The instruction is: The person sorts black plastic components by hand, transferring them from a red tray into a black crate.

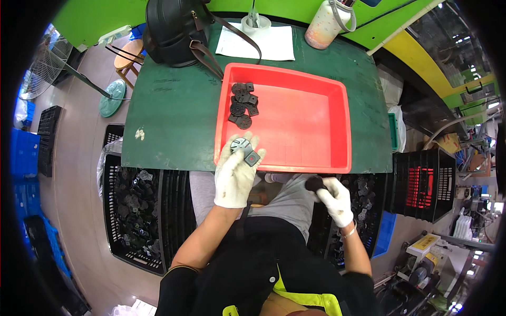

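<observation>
My left hand (234, 174), in a white glove, holds a dark grey part with a round end and a square tab (247, 151) over the near left corner of the red tray (287, 169). Its thumb lies across the part. Gloved too, my right hand (336, 200) grips a dark round piece (314, 183) off the table's near edge, above the crate on the right. Several similar black parts (242, 105) lie in a loose heap along the tray's left side.
A green table (174, 116) bears a black bag (176, 34), a paper sheet (279, 45), a clear cup (255, 23) and a speckled bottle (328, 26). Black crates of dark parts flank my legs, left (109, 210) and right (378, 221). Stacked crates (427, 184) stand further right.
</observation>
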The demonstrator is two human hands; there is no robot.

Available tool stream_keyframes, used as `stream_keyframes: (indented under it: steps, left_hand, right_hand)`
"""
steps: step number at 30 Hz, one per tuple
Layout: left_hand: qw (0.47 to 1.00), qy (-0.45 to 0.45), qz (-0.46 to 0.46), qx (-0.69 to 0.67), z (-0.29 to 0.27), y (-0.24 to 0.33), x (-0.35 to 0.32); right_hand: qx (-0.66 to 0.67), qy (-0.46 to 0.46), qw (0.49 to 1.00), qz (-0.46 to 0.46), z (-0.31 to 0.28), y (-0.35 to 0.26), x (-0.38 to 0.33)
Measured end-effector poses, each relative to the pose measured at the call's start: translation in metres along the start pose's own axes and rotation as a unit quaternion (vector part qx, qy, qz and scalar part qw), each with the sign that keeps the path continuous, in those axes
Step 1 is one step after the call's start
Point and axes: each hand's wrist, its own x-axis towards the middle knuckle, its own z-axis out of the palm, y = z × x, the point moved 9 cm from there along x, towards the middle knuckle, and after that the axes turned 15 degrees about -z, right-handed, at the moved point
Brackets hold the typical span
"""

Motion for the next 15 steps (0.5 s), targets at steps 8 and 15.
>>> stream_keyframes:
  steps: [8,15]
  left_hand:
    - [1.0,0.008,0.001,0.027,-0.005,0.002,-0.003]
    - [0.999,0.016,-0.018,0.03,0.0,0.0,-0.007]
  right_hand:
    - [-0.105,0.281,0.916,0.266,-0.171,0.24,-0.182]
    - [-0.35,0.194,0.916,-0.019,-0.147,-0.004,-0.029]
